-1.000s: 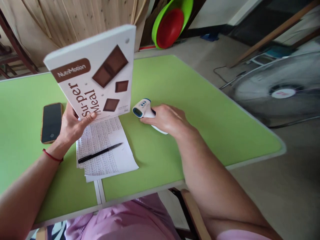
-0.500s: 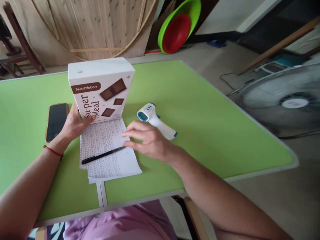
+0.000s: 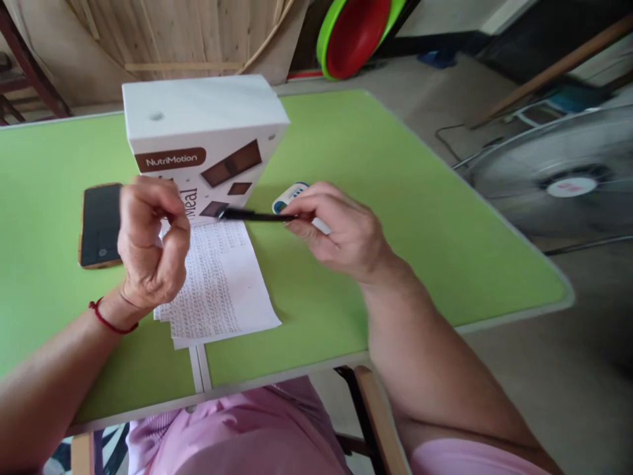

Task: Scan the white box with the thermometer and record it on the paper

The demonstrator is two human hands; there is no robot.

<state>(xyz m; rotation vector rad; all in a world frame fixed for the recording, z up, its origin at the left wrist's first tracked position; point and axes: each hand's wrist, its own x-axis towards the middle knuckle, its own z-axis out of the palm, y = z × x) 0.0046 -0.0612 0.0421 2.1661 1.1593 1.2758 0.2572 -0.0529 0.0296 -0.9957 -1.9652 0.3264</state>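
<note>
My right hand point(image 3: 336, 227) pinches a black pen point(image 3: 257, 216) by one end, above the table. The pen lies nearly level, its other end pointing toward my left hand point(image 3: 153, 241). My left hand is raised with its fingers curled in, slightly blurred, and nothing shows in it. Behind it stands a white NutriMotion box point(image 3: 208, 109), upright at the far end of the handwritten sheets point(image 3: 247, 284). A white and blue handheld thermometer point(image 3: 291, 194) lies beyond my right hand, which hides most of it.
A phone point(image 3: 101, 224) in an orange-edged case lies left of the box, partly behind my left hand. Everything rests on a green table point(image 3: 316, 330). A large fan point(image 3: 568, 188) stands off to the right. Green and red basins point(image 3: 356, 36) lean at the back.
My right hand has picked the pen up off the sheets and raised it. My left hand has let go of the box and curled its fingers. The box stands by itself.
</note>
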